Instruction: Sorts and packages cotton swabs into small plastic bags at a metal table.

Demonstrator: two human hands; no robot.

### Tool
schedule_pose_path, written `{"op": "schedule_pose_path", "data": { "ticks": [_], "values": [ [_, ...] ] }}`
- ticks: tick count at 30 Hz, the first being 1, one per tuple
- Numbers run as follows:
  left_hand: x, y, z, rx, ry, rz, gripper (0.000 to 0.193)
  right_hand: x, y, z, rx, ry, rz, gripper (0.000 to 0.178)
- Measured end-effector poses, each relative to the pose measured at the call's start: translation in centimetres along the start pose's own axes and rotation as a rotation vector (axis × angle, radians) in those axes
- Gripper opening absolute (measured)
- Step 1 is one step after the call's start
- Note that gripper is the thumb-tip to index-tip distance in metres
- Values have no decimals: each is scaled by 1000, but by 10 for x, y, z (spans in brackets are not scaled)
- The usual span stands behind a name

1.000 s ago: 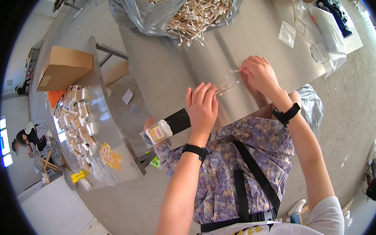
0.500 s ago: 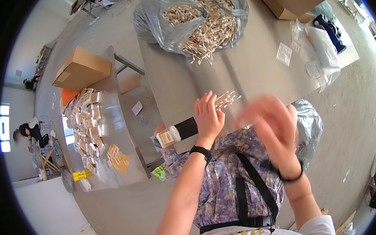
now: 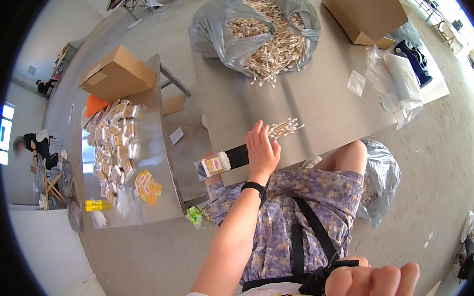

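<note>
My left hand (image 3: 262,154) lies over the near edge of the metal table, its fingers together around a small bundle of cotton swabs (image 3: 285,128). The swab tips fan out on its right; the other ends are hidden beneath the hand. A black strip (image 3: 237,157) runs out from under this hand to the left. At that strip's end sits a clear pack of cotton swabs (image 3: 215,164) with a yellow and red label. Low in the picture, close to my chest, my right hand (image 3: 371,289) is curled beside a black strap or cord; whatever its fingers hold is hidden.
A grey plastic bag (image 3: 217,32) heaped with loose swabs stands at the table's far side. An open cardboard box (image 3: 361,18) and clear plastic bags (image 3: 401,76) are at the right. Filled packs (image 3: 116,147), yellow cards (image 3: 148,187) and a closed box (image 3: 117,77) occupy the left table.
My right hand has swung from above the table's near edge down toward my chest. My left hand stays over the swabs. The whole view has shifted slightly.
</note>
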State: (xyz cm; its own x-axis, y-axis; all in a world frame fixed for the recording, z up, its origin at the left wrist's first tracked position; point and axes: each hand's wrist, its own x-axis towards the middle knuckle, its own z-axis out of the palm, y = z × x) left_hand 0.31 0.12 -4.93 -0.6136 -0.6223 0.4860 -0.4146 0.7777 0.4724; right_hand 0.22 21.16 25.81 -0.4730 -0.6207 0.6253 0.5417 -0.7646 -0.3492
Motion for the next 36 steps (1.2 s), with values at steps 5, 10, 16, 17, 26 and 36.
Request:
{"op": "schedule_pose_path", "data": {
  "ticks": [5,10,16,17,26,36],
  "values": [
    [0,0,1,4,-22,-30,52,-2,-9,20,-156,182,175,29],
    [-2,2,2,6,-43,-49,51,-3,17,3,-47,94,-61,29],
    [2,0,0,9,-36,-27,51,0,25,4,60,135,-146,27],
    [1,0,1,2,-31,-17,51,1,25,4,47,149,-150,27],
    [1,-5,1,54,-41,-6,47,8,0,4,42,167,22,28],
    [4,-1,1,40,-64,1,47,5,13,-11,-8,46,-81,28]
  ]
}}
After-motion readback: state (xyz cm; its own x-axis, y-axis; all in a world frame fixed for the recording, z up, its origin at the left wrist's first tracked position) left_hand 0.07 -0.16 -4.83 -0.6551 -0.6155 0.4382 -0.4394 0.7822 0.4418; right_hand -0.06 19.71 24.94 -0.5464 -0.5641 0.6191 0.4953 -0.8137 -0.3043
